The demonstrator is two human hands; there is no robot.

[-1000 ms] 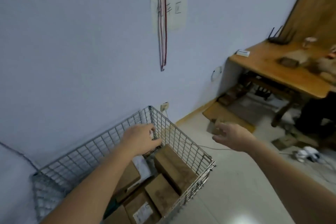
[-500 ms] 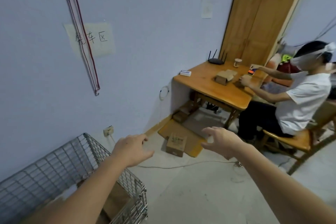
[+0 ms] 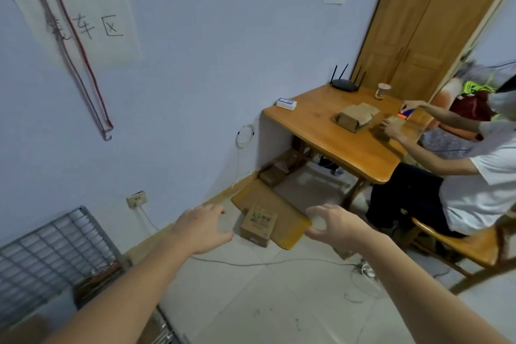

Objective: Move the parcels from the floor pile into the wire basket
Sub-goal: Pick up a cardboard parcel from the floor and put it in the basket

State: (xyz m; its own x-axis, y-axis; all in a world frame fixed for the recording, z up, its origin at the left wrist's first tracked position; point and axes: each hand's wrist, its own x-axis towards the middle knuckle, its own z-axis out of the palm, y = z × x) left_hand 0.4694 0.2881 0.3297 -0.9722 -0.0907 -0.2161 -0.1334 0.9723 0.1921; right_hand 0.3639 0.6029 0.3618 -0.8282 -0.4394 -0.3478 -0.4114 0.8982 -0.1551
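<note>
left hand [image 3: 202,227] empty, fingers spread | right hand [image 3: 339,225] empty, curled loose | small parcel [image 3: 259,225] stood on floor between and beyond both hands, touching flat cardboard [image 3: 282,211] | roughly equidistant (left maybe nearer) | wire basket [image 3: 42,260] lay far left

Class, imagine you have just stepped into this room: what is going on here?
A person reaches both empty, open hands, left hand and right hand, toward a small cardboard parcel on the floor by the wall. The wire basket stands at lower left. A second person sits at the wooden table handling boxes.
</note>
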